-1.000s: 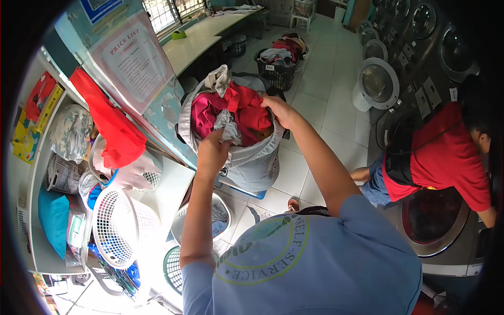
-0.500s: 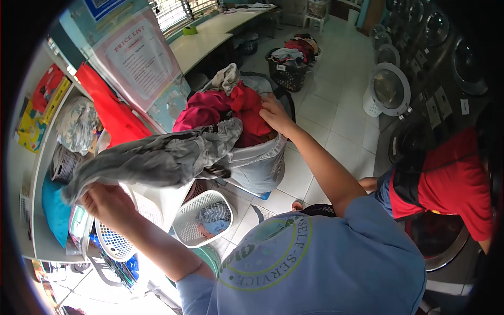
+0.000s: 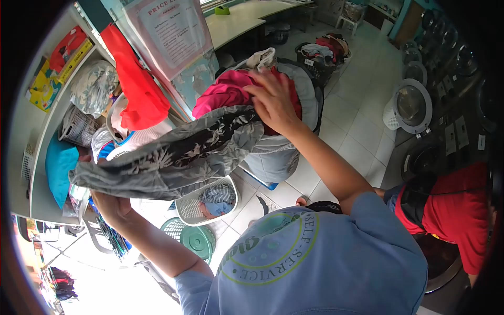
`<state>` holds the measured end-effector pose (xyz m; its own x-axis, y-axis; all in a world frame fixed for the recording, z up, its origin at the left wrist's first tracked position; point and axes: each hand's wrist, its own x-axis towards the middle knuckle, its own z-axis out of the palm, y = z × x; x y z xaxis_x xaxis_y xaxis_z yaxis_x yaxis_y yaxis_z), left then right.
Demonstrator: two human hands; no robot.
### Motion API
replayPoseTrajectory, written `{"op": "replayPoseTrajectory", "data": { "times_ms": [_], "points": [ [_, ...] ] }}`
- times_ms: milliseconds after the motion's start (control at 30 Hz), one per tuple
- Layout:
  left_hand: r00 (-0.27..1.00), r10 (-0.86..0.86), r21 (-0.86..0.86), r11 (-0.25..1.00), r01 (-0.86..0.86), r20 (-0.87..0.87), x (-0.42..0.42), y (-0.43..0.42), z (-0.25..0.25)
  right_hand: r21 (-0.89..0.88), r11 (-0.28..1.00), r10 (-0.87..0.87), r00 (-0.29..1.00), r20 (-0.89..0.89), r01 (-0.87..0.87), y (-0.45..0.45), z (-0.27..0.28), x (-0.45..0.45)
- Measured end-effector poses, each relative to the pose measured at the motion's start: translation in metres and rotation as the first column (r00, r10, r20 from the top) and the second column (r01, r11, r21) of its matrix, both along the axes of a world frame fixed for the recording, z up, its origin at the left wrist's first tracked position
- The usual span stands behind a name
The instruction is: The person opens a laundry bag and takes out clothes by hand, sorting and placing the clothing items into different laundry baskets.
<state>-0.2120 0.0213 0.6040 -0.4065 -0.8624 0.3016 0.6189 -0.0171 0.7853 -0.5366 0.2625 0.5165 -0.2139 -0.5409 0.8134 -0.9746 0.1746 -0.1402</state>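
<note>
A long grey garment (image 3: 173, 157) with a black panel of pale palm leaves stretches across the view. My left hand (image 3: 111, 207) grips its left end, with fingers partly hidden behind the cloth. The garment's other end lies at the front edge of a full laundry basket with a pale grey liner (image 3: 275, 163). My right hand (image 3: 274, 102) is over that basket, fingers spread, at the bright pink cloth (image 3: 226, 90) and the red cloth (image 3: 293, 94). A beige cloth (image 3: 261, 58) tops the pile at the back.
Below the garment stands a white basket (image 3: 231, 202) with a few clothes, beside a green basket (image 3: 197, 241). Shelves (image 3: 39, 181) line the left. Another loaded basket (image 3: 315, 68) is farther back. A person in a red shirt (image 3: 451, 202) bends near the washers, where a round door (image 3: 412, 105) hangs open.
My right hand has lifted off the red cloth and opened. The grey garment has spread out, showing its palm print, with my left hand still on its end. The view has shifted left.
</note>
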Motion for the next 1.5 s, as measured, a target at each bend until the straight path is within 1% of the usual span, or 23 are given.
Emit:
{"op": "replayPoseTrajectory", "data": {
  "times_ms": [133, 167, 233, 300, 433, 500, 533, 567, 633, 667, 700, 800, 833, 900, 967, 1000, 1100, 1133, 1233, 1267, 1300, 1367, 1500],
  "points": [
    [0.933, 0.277, -0.069, 0.961, -0.268, 0.228, 0.045, -0.012, 0.003, 0.301, 0.945, -0.138, 0.990, 0.005, 0.131, -0.022, -0.026, -0.007],
    [0.893, 0.421, -0.043, 0.907, -0.419, 0.159, 0.050, -0.010, -0.002, 0.303, 0.946, -0.125, 0.992, 0.007, 0.117, -0.023, -0.035, -0.009],
    [0.975, 0.223, 0.107, 0.970, -0.220, -0.019, 0.065, -0.027, -0.011, 0.325, 0.939, -0.137, 0.989, 0.046, 0.115, -0.027, -0.043, -0.007],
    [0.958, 0.251, 0.155, 0.961, -0.229, -0.142, 0.059, -0.035, -0.025, 0.289, 0.952, -0.120, 0.992, 0.042, 0.103, -0.031, -0.046, -0.006],
    [0.931, 0.288, 0.087, 0.957, -0.275, -0.223, 0.065, -0.025, -0.015, 0.262, 0.962, -0.108, 0.991, 0.082, 0.084, -0.034, -0.047, -0.011],
    [0.858, 0.471, 0.085, 0.882, -0.464, -0.203, 0.067, -0.005, 0.005, 0.212, 0.977, -0.072, 0.978, 0.194, 0.030, -0.034, -0.048, -0.017],
    [0.860, 0.453, 0.055, 0.890, -0.453, -0.236, 0.077, -0.013, 0.004, 0.159, 0.987, -0.043, 0.982, 0.186, 0.013, -0.035, -0.050, -0.019],
    [0.935, -0.137, -0.329, 0.944, 0.023, -0.328, 0.106, -0.040, -0.015, 0.167, 0.986, -0.021, 0.981, 0.192, -0.012, -0.035, -0.052, -0.020],
    [0.990, 0.103, -0.233, 0.964, -0.124, -0.101, 0.109, -0.059, -0.030, 0.238, 0.967, -0.110, 0.991, 0.077, 0.089, -0.037, -0.055, -0.018],
    [0.954, -0.293, 0.001, 0.956, 0.294, -0.064, 0.131, -0.089, -0.043, 0.251, 0.958, -0.144, 0.990, 0.009, 0.137, -0.041, -0.061, -0.018],
    [0.973, -0.228, 0.079, 0.971, 0.225, 0.032, 0.120, -0.080, -0.036, 0.258, 0.948, -0.175, 0.983, -0.058, 0.185, -0.043, -0.068, -0.019],
    [0.987, -0.119, 0.026, 0.992, 0.123, -0.113, 0.135, -0.065, -0.032, 0.406, 0.872, -0.236, 0.961, -0.143, 0.274, -0.045, -0.084, -0.021],
    [0.990, 0.135, -0.033, 0.990, -0.137, -0.051, 0.142, -0.063, -0.040, 0.480, 0.801, -0.283, 0.933, -0.222, 0.357, -0.045, -0.085, -0.020],
    [0.862, 0.479, -0.226, 0.870, -0.439, 0.169, 0.155, -0.067, -0.075, 0.527, 0.766, -0.293, 0.929, -0.225, 0.369, -0.046, -0.088, -0.020],
    [0.484, 0.531, -0.477, 0.845, -0.242, 0.695, 0.173, -0.073, -0.100, 0.577, 0.719, -0.302, 0.922, -0.243, 0.387, -0.047, -0.088, -0.019],
    [0.615, 0.539, -0.466, 0.834, -0.295, 0.576, 0.178, -0.064, -0.103, 0.570, 0.721, -0.302, 0.919, -0.252, 0.394, -0.047, -0.089, -0.019],
    [0.503, 0.763, -0.437, 0.646, -0.626, 0.407, 0.188, -0.032, -0.101, 0.580, 0.705, -0.307, 0.913, -0.269, 0.408, -0.045, -0.089, -0.018],
    [0.199, 0.896, -0.716, 0.438, -0.543, 0.397, 0.200, -0.033, -0.108, 0.582, 0.690, -0.325, 0.903, -0.281, 0.430, -0.047, -0.089, -0.016],
    [-0.065, 0.830, -0.773, 0.485, -0.408, 0.554, 0.230, -0.037, -0.128, 0.585, 0.688, -0.314, 0.903, -0.293, 0.429, -0.047, -0.086, -0.012],
    [0.162, 0.643, -0.454, 0.675, -0.581, 0.749, 0.238, -0.034, -0.132, 0.591, 0.693, -0.294, 0.911, -0.290, 0.412, -0.048, -0.087, -0.011],
    [0.447, 0.523, -0.118, 0.734, -0.668, 0.726, 0.233, -0.026, -0.127, 0.580, 0.700, -0.295, 0.908, -0.297, 0.417, -0.048, -0.087, -0.010],
    [0.772, 0.255, 0.316, 0.803, -0.504, 0.583, 0.262, -0.030, -0.151, 0.574, 0.709, -0.286, 0.911, -0.298, 0.410, -0.048, -0.087, -0.007],
    [0.918, 0.126, 0.495, 0.810, -0.314, 0.376, 0.280, -0.021, -0.197, 0.582, 0.698, -0.289, 0.908, -0.302, 0.416, -0.050, -0.080, -0.001]
  ]
}}
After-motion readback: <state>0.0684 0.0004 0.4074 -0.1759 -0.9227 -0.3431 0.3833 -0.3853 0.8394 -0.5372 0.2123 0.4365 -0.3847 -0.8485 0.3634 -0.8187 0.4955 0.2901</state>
